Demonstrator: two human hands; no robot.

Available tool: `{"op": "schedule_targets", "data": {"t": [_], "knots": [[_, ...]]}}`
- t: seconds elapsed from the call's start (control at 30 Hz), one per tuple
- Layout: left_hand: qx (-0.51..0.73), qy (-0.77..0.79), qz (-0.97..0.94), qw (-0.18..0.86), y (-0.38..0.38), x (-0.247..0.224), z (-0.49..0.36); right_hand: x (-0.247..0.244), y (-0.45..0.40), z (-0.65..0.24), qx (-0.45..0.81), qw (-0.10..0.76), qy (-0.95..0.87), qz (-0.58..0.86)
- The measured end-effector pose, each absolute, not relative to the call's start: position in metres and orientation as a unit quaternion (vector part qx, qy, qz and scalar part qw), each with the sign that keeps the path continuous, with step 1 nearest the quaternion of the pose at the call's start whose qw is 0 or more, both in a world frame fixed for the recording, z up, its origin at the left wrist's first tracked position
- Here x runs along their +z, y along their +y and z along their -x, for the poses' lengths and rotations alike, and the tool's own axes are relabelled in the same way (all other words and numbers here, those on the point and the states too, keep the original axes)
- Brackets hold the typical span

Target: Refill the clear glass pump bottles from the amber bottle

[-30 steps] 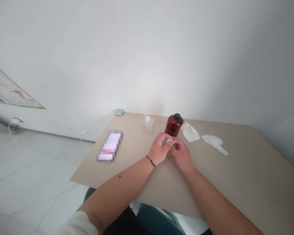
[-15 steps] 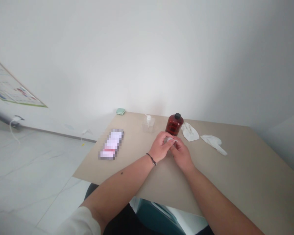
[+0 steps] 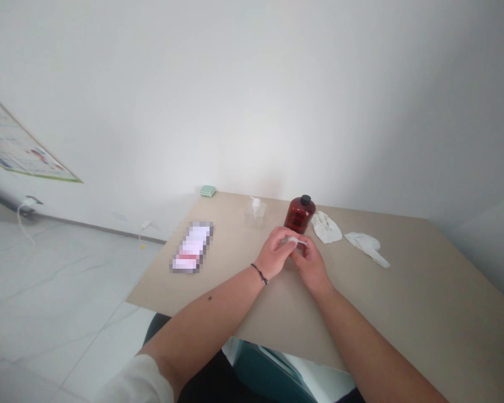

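White piece: small, white and shiny-looking, with a thin bit poking out to the right; the hands (image 3: 293, 239) hide most of it, so I cannot tell its whole shape.
Where it is: between the two hands, above the table (image 3: 252, 302), in front of the red bottle (image 3: 299, 216).
Left hand (image 3: 276, 252): fingers curled around the white piece, thumb on top.
Right hand (image 3: 311, 265): fingers bent and holding the white piece from the other side.
Red bottle: dark red, see-through, standing up, with a black cap (image 3: 305, 200).
Clear bottle (image 3: 256, 214): square, with a white pump on top, left of the red bottle.
White wipes (image 3: 326, 228): two crumpled ones, right of the red bottle.
Phone (image 3: 192, 247): lying flat, blurred, on the left.
Green box (image 3: 208, 191): small, at the far left corner.
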State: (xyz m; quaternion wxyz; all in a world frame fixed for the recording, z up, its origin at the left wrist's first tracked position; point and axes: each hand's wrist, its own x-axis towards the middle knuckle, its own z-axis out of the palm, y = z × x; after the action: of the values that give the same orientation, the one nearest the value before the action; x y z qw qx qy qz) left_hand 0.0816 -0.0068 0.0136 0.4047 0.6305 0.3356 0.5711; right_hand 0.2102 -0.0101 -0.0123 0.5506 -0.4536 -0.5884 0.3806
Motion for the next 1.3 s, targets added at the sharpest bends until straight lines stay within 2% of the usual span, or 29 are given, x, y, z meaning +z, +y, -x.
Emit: {"op": "schedule_targets", "data": {"t": [0.33, 0.67, 0.9, 1.13, 1.3], "knots": [[0.574, 0.343, -0.591, 0.452, -0.008, 0.014, -0.084, -0.006, -0.012, -0.212, 0.375, 0.529, -0.618, 0.444], [0.565, 0.360, -0.585, 0.458, -0.008, 0.013, -0.084, -0.013, -0.010, -0.209, 0.376, 0.566, -0.585, 0.443], [0.576, 0.345, -0.588, 0.451, -0.008, 0.008, -0.082, -0.013, -0.011, -0.213, 0.391, 0.546, -0.604, 0.430], [0.566, 0.337, -0.660, 0.361, -0.009, 0.011, -0.080, -0.016, -0.008, -0.217, 0.366, 0.544, -0.643, 0.394], [0.565, 0.340, -0.667, 0.347, -0.009, 0.012, -0.081, -0.018, -0.008, -0.215, 0.375, 0.541, -0.634, 0.406]]}}
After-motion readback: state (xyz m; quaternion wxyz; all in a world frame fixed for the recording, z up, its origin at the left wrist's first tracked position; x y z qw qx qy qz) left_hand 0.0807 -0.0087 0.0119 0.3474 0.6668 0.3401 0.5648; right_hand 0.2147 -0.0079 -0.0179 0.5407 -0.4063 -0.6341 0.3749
